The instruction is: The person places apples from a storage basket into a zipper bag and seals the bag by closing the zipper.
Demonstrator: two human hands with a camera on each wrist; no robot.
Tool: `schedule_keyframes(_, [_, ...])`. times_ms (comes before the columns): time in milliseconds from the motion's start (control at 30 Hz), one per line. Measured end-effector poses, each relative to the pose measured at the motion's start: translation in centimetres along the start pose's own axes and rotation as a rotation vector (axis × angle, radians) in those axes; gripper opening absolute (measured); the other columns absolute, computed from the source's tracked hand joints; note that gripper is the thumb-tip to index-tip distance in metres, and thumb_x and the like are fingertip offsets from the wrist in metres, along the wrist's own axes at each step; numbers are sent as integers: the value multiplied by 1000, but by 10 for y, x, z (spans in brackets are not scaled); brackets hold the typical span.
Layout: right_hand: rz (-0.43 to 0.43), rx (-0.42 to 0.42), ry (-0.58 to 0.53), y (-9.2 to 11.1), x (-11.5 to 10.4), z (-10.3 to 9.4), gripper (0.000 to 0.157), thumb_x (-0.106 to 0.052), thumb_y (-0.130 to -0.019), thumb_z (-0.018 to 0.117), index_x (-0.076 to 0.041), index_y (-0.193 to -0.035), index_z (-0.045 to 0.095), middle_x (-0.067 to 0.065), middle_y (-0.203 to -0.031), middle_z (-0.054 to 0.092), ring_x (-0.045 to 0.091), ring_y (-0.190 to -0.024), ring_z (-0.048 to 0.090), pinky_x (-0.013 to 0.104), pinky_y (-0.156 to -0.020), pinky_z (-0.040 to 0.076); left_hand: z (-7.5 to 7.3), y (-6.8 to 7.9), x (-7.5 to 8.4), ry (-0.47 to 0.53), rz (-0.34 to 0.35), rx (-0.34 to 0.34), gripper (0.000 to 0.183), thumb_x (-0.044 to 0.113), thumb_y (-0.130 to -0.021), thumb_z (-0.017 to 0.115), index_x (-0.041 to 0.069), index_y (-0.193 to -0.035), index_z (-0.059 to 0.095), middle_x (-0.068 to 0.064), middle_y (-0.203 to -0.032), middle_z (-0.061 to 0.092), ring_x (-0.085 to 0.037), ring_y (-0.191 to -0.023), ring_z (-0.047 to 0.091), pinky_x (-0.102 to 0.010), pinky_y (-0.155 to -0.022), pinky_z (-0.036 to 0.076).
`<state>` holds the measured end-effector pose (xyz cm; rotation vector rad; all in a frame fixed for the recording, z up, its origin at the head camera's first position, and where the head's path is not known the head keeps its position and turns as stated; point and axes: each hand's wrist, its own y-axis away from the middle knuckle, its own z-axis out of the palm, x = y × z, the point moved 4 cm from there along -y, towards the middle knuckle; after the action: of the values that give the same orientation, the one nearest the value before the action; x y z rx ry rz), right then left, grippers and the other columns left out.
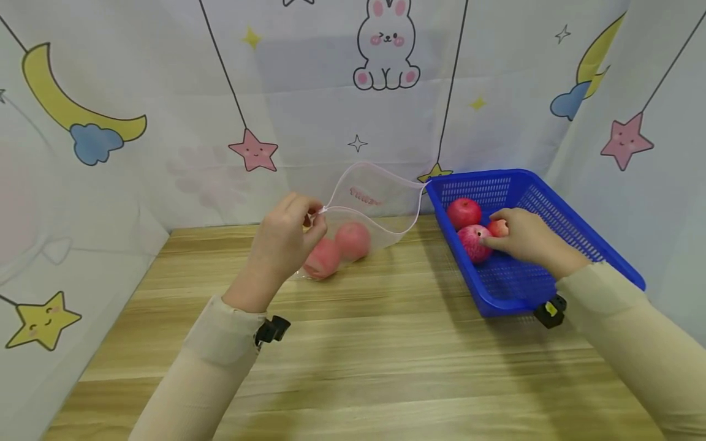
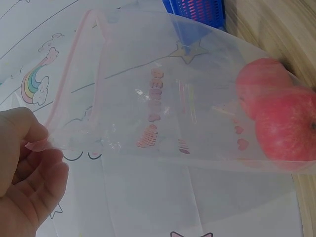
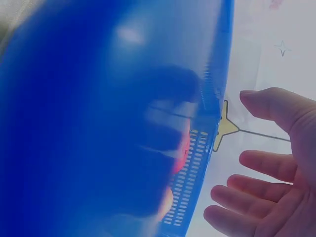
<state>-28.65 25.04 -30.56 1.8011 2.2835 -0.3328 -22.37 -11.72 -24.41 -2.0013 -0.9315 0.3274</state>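
Note:
My left hand [image 1: 287, 236] pinches the pink-edged corner of a clear zip bag [image 1: 386, 199], whose mouth gapes widely. Two red apples [image 1: 352, 241] lie at the bottom of the bag, on the wooden table. In the left wrist view, thumb and fingers grip the rim of the bag [image 2: 133, 103]. My right hand [image 1: 521, 236] is over the blue basket [image 1: 584, 236], its thumb near a streaked red apple [image 1: 473, 244]. Behind this are a red apple [image 1: 464, 213] and a paler apple [image 1: 498, 228] partly covered by the fingers. The right wrist view shows that hand [image 3: 266, 177] with fingers spread.
The blue basket stands at the right on the wooden table [image 1: 353, 367], its left wall beside the bag. A white printed curtain [image 1: 309, 110] hangs right behind the table and along both sides.

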Motion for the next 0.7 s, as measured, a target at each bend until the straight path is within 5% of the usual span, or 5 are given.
schedule_keyframes(433, [-5, -76, 36, -7, -2, -7, 63, -37, -84, 68, 12, -120, 53, 32, -111, 60, 46, -104, 55, 58, -90, 43, 1, 1, -1, 19, 14, 22, 6, -3, -79, 62, -4, -85, 62, -15, -77, 61, -23, -68, 59, -29, -59, 52])
schedule_keyframes(700, [40, -135, 27, -10, -5, -12, 74, -45, -84, 66, 12, -127, 48, 34, -123, 54, 50, -116, 47, 61, -97, 39, 1, 1, -2, 25, 23, 27, 7, -3, -78, 62, -5, -85, 62, -15, -77, 61, -23, -67, 59, -28, -58, 51])
